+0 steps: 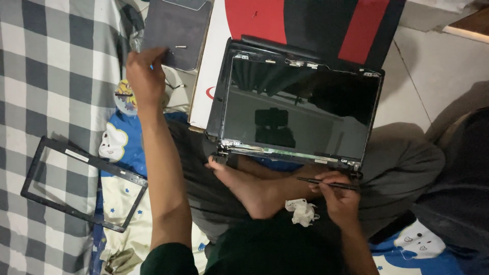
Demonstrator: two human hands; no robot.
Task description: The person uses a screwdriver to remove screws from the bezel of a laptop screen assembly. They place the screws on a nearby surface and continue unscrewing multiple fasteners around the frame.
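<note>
Left hand: arm stretched forward, fingers curled down with the tips pressing on a dark grey flat pad. Something small and blue shows at the fingertips; whether the fingers pinch it cannot be told. A small pale screw lies on the pad just right of the fingertips, apart from them. Just below the knuckles sits a round yellow-and-blue object, beside the wrist.

Right hand: fingers closed around a thin black screwdriver, held nearly level, its tip pointing left away from the thumb. The shaft lies just under the lower edge of the laptop lid, near the right hinge but not clearly touching it.

Laptop lid: dark, glossy bare panel in its back shell, bezel off, metal brackets exposed along top and bottom edges. It lies across the person's lap, between the two hands, resting partly on a red, white and black box.

The detached black bezel frame lies on the checked cloth, well left of the left forearm. A crumpled white tissue lies just left of the right hand's fingers, beside a bare foot.
</note>
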